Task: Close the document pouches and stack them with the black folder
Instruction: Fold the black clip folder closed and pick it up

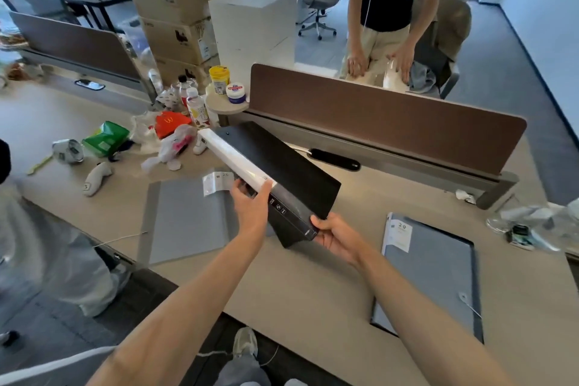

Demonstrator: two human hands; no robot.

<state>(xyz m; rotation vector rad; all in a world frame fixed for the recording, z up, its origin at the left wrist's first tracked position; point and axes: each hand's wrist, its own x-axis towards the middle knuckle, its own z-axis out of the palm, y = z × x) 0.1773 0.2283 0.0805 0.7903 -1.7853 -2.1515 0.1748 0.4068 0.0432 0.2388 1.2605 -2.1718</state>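
Note:
I hold the black folder tilted above the desk, its white spine label facing up and to the left. My left hand grips the spine near its lower end. My right hand holds the folder's near bottom corner. One grey document pouch lies flat on the desk to the left, under the folder's near end, with a white label at its top. A second grey pouch lies flat to the right, with a white label at its top left and a string button near its right edge.
Snack bags, bottles and a white controller clutter the desk's left part. A brown divider panel runs behind the desk; beyond it stands a person. Another person sits at my left. Clear plastic items lie at the right edge.

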